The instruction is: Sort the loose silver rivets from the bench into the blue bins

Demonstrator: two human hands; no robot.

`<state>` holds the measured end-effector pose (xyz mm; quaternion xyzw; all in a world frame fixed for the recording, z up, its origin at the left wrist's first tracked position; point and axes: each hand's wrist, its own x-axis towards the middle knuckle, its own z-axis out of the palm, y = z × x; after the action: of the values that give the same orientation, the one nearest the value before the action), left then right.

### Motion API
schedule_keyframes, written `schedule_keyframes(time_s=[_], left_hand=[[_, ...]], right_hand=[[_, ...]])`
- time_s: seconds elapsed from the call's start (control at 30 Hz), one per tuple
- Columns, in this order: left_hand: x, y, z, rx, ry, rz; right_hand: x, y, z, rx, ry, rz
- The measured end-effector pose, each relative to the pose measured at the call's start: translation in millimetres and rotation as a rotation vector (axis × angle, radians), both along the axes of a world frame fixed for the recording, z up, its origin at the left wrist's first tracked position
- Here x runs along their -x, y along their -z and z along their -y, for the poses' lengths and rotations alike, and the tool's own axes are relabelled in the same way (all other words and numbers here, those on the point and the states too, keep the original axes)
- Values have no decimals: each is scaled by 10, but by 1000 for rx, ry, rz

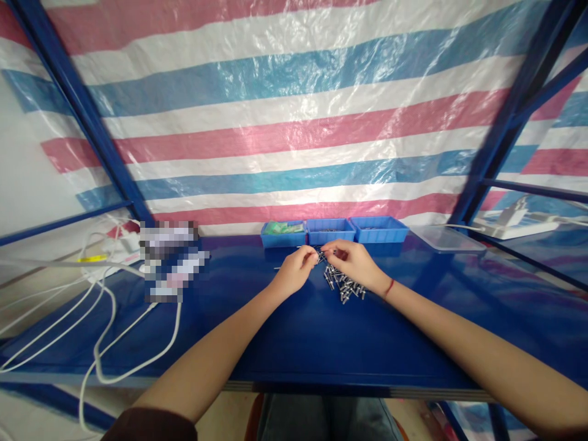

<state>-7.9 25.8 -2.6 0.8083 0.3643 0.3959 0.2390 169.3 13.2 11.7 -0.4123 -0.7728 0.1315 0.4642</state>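
My left hand (295, 270) is closed, thumb and fingers pinched together at the left side of a pile of small silver metal pins (343, 286) that look like rivets. Just right of it, my right hand (353, 262) also has its fingertips pinched, over the back of the pile. What either hand holds is too small to make out. More pins show between the fingertips. A thin metal pin end sticks out left of my left hand; I cannot tell whether it is held or lies on the table.
Behind my hands stand three blue bins: one with green packets (282, 228), a middle bin (331, 231) with small metal parts, and a right bin (379, 230). A clear plastic lid (446, 239) lies right of them. White cables (110, 331) cover the blue table's (285, 343) left side.
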Motion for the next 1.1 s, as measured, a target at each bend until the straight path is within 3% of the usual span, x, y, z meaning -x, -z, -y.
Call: schedule_keyframes(time_s=[0.1,0.2,0.33,0.47,0.73,0.9,1.1], left_hand=[[-84,76,1,184,69,233],[-127,99,6,297,110,344],[-122,55,27,347,111,414],[-101,32,25,359,98,358],[-66,51,12,202,75,125],[-71,-4,65,124,-50,131],[-38,-84,56,36,-144,108]], right_hand=[[82,64,19,64,-58,-105],[82,87,15,152,-122,-199],[70,48,22,226,-183,-272],[72,36,20,204,-179,-266],[54,27,13,125,-99,-219],[25,6,10,103,-62,-209],[-57,2,-91,332,-145,-284]])
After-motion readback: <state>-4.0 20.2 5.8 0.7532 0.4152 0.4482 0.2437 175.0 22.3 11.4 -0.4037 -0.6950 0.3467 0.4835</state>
